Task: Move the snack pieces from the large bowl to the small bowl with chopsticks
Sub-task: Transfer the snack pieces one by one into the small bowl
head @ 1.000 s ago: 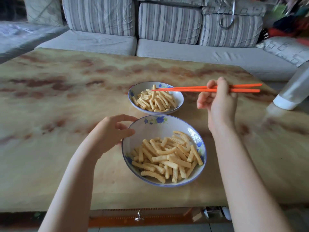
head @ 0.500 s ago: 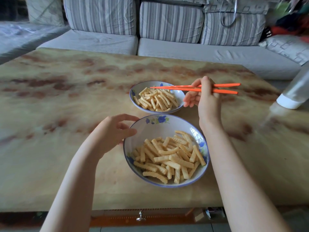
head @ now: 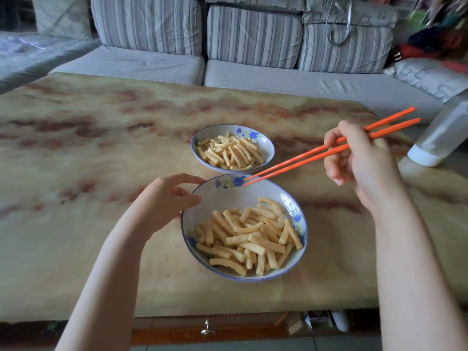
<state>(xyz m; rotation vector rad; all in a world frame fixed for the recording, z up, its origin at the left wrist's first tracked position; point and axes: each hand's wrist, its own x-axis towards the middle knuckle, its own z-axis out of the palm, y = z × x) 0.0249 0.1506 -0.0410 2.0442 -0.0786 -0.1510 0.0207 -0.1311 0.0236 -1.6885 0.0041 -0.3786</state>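
Chopsticks (head: 307, 159), an orange pair, sit in the right hand (head: 362, 163), whose fingers are curled round them nearer the butt ends than the tips. The long axis runs on a slant. The butts stick out up and to the right of the hand, and the tips point down and to its left. Both sticks lie nearly parallel, tips close together with nothing between them. I read the tips as over the far rim of the large bowl (head: 222, 198), by its blue flower. Whether they touch it I cannot tell.

Left hand (head: 164, 202) is on the left side of that bowl, fingers curled, thumb and forefinger against the rim.

Room: the marbled table (head: 76, 178) stretches broad to the left of the left hand, and its near edge lies below both forearms. Right of the right hand, close to the butts in my view, is a clear bottle (head: 442, 135) with a white cap. A striped grey sofa (head: 152, 64) stands past the table's far edge.

Containers: the large bowl holds snack pieces (head: 250, 239), crinkled yellow sticks heaped in its near half, and the far half shows white wall. The small bowl (head: 267, 148) sits just beyond it, between the two hands, with a narrow gap between the rims. It holds a smaller heap (head: 230, 153) of the same sticks.
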